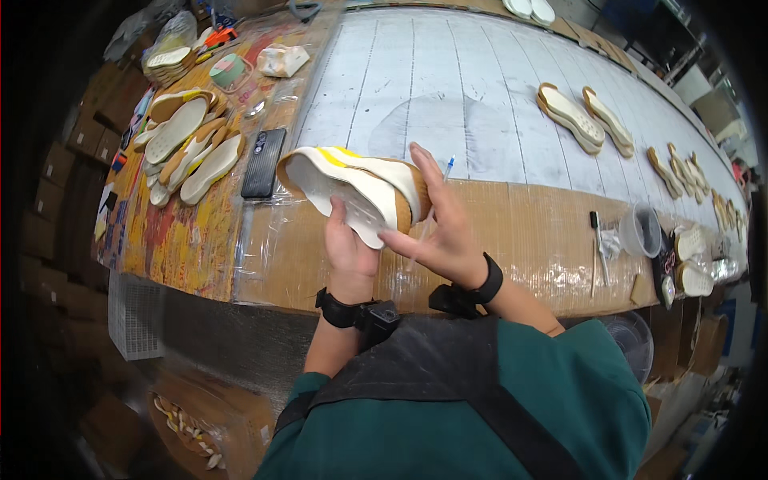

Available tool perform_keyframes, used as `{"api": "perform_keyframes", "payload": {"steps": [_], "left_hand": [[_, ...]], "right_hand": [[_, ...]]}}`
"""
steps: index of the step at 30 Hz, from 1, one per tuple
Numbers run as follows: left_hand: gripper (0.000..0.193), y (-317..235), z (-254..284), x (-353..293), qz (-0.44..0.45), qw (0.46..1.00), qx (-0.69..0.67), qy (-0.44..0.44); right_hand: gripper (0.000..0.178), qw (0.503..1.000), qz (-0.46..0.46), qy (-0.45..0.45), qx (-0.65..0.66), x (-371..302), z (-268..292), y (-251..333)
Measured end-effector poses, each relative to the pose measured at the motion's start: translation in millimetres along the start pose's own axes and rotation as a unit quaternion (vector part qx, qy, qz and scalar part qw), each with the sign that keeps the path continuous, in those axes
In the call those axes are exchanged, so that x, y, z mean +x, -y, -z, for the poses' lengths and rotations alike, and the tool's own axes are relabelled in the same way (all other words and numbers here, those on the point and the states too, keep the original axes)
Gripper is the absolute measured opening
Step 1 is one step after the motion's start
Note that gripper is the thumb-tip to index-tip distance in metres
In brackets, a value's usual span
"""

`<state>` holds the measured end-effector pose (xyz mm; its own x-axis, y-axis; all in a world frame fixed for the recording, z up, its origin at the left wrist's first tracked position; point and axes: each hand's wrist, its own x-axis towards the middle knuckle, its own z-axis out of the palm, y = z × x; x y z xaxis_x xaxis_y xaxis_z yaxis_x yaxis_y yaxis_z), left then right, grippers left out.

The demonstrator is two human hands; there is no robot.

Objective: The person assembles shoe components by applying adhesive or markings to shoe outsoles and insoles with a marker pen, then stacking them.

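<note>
Above the front edge of the table, my left hand [350,250] grips a white, tan and yellow shoe sole [360,172], thumb on its pale face and the other fingers hidden beneath. At the sole's right end, tan edges show in layers; I cannot tell whether a second sole is nested there. My right hand [450,236] curves around that end, its thumb by the sole's lower tip. A slim clear pen with a blue end [449,166] sticks out of the right hand, slanting past the fingers.
Left are a dark phone [263,163], a pile of soles [180,132] and a green tape roll [229,71]. More soles [571,118] lie in pairs along the white surface at right. Near the right edge are a clear plastic cup [640,230] and a thin brush [598,244].
</note>
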<state>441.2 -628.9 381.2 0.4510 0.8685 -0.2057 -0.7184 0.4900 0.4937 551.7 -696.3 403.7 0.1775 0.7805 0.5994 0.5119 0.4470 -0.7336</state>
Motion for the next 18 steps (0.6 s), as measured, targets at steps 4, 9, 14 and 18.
{"api": "perform_keyframes", "payload": {"steps": [4,9,14,18], "left_hand": [[0.046,0.0,-5.3,-3.1,0.012,1.000,-0.007,0.003],[0.046,-2.4,14.1,1.1,0.073,0.955,-0.156,0.240],[0.055,-0.8,5.6,-14.2,0.066,0.949,-0.103,0.292],[0.065,-8.1,6.1,-18.9,0.032,0.957,0.074,0.277]], "right_hand": [[0.088,1.000,0.023,-0.019,0.005,5.0,3.2,3.6],[0.073,0.978,-0.013,0.036,0.206,-9.7,15.5,5.1],[0.072,0.977,0.015,0.073,0.199,-41.2,25.9,12.1],[0.077,0.985,-0.004,0.143,0.092,-62.1,38.9,8.5]]}}
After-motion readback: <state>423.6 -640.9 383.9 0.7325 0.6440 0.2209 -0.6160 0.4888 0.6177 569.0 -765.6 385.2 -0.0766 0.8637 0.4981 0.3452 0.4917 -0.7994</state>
